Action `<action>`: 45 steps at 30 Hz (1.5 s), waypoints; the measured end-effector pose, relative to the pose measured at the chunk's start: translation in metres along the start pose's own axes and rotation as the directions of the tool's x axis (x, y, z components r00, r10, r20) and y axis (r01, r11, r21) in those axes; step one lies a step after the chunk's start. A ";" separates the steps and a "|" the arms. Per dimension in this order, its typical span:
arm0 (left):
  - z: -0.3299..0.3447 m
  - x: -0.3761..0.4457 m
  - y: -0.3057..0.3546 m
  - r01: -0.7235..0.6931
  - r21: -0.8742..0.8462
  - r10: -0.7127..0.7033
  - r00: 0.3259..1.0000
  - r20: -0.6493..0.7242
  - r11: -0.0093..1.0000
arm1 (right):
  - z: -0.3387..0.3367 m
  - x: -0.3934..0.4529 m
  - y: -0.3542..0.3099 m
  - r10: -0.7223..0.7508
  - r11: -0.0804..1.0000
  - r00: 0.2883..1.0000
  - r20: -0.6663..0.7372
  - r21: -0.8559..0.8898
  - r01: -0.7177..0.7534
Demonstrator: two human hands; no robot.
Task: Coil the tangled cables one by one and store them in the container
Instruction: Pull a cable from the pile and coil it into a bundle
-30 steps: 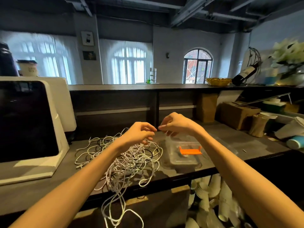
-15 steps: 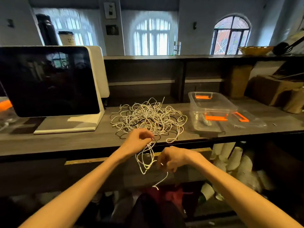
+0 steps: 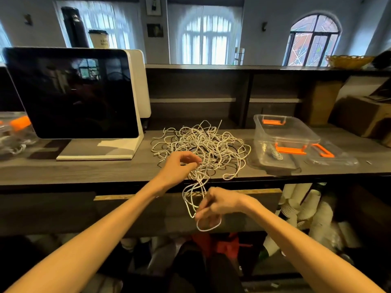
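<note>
Grip: both of my hands hold white cable. My left hand (image 3: 179, 167) pinches strands at the near edge of the tangle, fingers curled; my right hand (image 3: 215, 205) hangs lower, in front of the counter edge, fingers curled round a loop that dangles below it.
Counter: I see a long dark wood-grain counter (image 3: 105, 168) across the view, carrying everything listed below.
Screen: a dark point-of-sale screen (image 3: 72, 94) on a white stand sits on the left of the counter, well apart from the cables.
Cable tangle: the white cable pile (image 3: 203, 144) lies mid-counter, between the screen and the container, with a few dark strands mixed in. Some loops spill over the front edge down to my right hand.
Container: a clear plastic container (image 3: 283, 136) with orange clips stands just right of the pile, open, with what looks like one small coiled cable inside.
Lid: the clear lid (image 3: 332, 155) with an orange clip lies flat just beside the container, on its right.
</note>
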State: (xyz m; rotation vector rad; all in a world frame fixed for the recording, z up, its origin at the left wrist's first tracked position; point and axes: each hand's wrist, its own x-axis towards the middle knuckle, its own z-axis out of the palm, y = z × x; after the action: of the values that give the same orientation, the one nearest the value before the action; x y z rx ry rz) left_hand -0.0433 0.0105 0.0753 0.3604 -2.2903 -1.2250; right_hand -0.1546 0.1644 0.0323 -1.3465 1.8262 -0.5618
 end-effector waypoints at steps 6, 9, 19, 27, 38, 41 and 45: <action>-0.019 0.005 0.023 -0.024 -0.135 0.017 0.998 -0.053 0.991 | -0.058 -0.033 -0.060 -0.219 0.952 0.940 -0.262 0.153 0.264; -0.031 0.005 0.049 0.158 -0.496 -0.070 0.979 0.192 0.854 | -0.082 -0.042 -0.089 -0.290 0.913 0.843 -0.454 0.133 0.386; -0.063 0.036 0.083 0.094 -0.547 0.001 0.985 0.171 0.832 | -0.114 -0.015 -0.128 -0.220 0.809 0.707 -0.672 0.280 0.517; -0.100 0.057 0.071 0.220 -0.816 -0.315 0.948 0.049 0.535 | -0.123 0.010 -0.110 -0.268 0.894 0.700 -0.662 0.101 0.438; -0.119 0.074 0.049 0.042 -0.180 -0.017 0.990 0.140 0.983 | -0.175 0.044 -0.148 -0.385 0.910 0.691 -0.611 -0.130 0.393; -0.116 0.078 0.058 0.165 -0.345 -0.044 0.942 0.333 0.924 | -0.183 0.059 -0.156 -0.428 0.897 0.679 -0.596 -0.190 0.399; -0.109 0.085 0.072 0.336 -0.700 0.036 0.888 0.459 0.629 | -0.178 0.075 -0.150 -0.445 0.886 0.670 -0.594 -0.184 0.426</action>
State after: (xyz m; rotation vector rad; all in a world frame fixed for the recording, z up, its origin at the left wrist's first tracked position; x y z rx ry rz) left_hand -0.0534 -0.0638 0.2115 -0.0585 -1.8016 -2.4355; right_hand -0.2181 0.0260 0.2238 -1.7813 2.0048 -1.3899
